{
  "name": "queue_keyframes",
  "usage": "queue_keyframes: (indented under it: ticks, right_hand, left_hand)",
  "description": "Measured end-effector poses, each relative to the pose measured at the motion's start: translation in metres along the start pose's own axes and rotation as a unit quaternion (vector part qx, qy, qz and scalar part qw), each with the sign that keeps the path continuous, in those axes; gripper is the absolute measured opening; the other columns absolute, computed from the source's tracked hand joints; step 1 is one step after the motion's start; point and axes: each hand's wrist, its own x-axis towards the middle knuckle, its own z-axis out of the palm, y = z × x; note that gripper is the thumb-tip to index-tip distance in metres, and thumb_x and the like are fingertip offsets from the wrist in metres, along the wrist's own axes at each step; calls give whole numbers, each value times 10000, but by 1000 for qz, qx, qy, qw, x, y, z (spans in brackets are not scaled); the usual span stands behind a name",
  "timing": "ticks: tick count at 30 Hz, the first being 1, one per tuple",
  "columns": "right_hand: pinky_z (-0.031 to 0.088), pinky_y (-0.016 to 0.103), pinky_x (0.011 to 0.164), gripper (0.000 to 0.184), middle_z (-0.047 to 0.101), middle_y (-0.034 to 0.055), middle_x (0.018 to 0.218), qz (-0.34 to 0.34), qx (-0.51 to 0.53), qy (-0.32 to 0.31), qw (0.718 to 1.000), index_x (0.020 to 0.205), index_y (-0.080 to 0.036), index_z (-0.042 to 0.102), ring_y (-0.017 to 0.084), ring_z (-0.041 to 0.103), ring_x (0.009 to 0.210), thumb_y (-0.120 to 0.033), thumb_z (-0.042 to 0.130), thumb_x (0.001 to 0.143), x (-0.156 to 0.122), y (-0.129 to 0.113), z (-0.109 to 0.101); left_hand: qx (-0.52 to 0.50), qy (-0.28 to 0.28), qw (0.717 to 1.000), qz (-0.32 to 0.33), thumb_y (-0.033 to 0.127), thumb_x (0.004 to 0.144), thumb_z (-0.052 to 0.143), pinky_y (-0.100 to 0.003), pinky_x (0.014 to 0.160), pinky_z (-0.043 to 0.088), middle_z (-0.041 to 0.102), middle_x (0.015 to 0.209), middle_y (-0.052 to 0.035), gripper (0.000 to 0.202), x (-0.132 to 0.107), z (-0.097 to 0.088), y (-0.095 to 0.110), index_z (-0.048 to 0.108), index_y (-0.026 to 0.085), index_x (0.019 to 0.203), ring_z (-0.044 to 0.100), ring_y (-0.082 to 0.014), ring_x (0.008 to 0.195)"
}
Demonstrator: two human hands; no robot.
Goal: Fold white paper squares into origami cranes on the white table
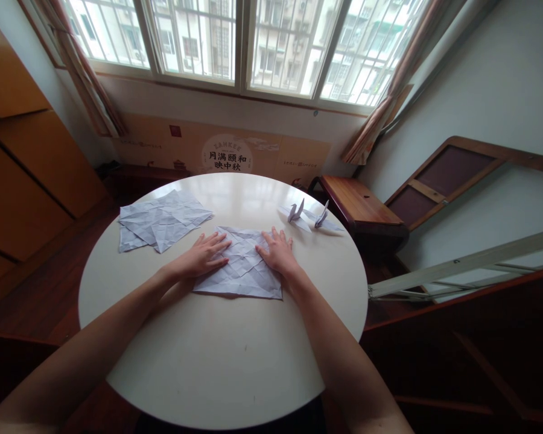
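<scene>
A creased sheet of paper (244, 274) lies unfolded in front of me, crossed by many fold lines. My left hand (204, 254) rests flat on its left edge, fingers stretched toward the middle. On the right edge my right hand (277, 250) presses down with its fingers spread. To the left are several more creased sheets (163, 218), overlapping in a loose pile. Two folded paper cranes stand at the right: one crane (295, 212) and, just beside it, another crane (321, 220). Neither hand touches the cranes or the pile.
Everything lies on a round white table (217, 361). A wooden side table (359, 202) stands beyond its right edge, and wooden cabinets (31, 157) are at the left. A printed cardboard panel (154, 141) leans below the barred window (239, 48).
</scene>
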Motion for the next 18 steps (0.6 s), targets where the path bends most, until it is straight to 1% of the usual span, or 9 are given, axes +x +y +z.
queue_keyframes:
  ticks: [2,5,18]
  right_hand:
    - [92,557,1179,617,173,120,1634,-8,1,6,1000,1526,-238,321,337,119,1500,-525,344,980,0,0,0]
    - [100,546,1180,597,208,116,1625,-20,-1,-7,1000,1512,-233,351,327,145,1494,-510,348,983,0,0,0]
    - [83,562,1181,605,220,136,1618,-31,19,-2,999,1507,-207,371,360,138,1491,-500,377,978,1,2,3]
  left_hand:
    - [-4,9,1000,1,667,967,299,-572,1188,101,276,1597,-121,694,0,1,-1,396,234,1501,212,-325,1482]
    - [-6,14,1000,5,670,965,309,-576,1185,110,294,1590,-126,691,0,1,-1,413,234,1491,232,-330,1474]
    - [-12,4,1000,1,619,976,331,-583,1179,110,273,1596,-135,660,0,-2,2,407,218,1495,217,-343,1477]
